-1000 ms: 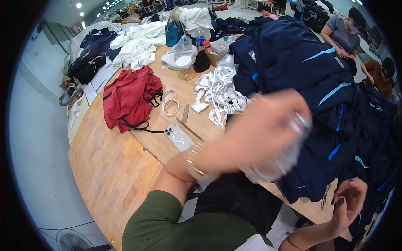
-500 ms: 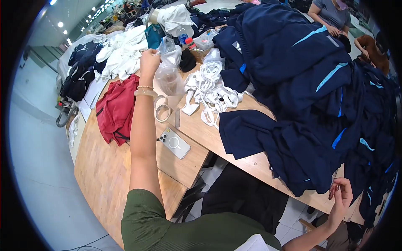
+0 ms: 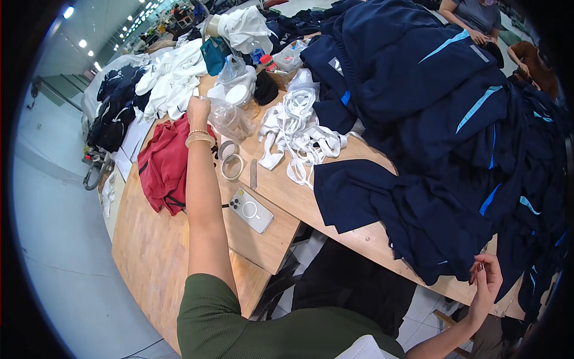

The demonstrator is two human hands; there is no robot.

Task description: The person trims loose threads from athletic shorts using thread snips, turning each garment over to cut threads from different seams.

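My left hand [image 3: 198,111] is closed at the edge of a clear plastic bag [image 3: 230,119], which leans over toward it. Just beyond the bag is a white round lid [image 3: 237,94]. Below my left wrist, a crumpled red garment [image 3: 164,164] lies on the wooden table. At the right, my right hand [image 3: 489,276] has its fingers bent and pinched beside the lower edge of a navy garment [image 3: 412,233]. Whatever is between those fingertips is too small to make out.
Tape rolls [image 3: 232,167] and a phone [image 3: 251,209] lie near my left forearm. White straps [image 3: 299,128] are tangled mid-table. A large navy pile [image 3: 418,78] fills the right side. White garments [image 3: 173,78] lie at the back left; a co-worker [image 3: 475,21] is at the far right.
My left hand has moved down and left, and the clear plastic bag has tipped over with it, showing the white lid. My right hand stays in nearly the same place.
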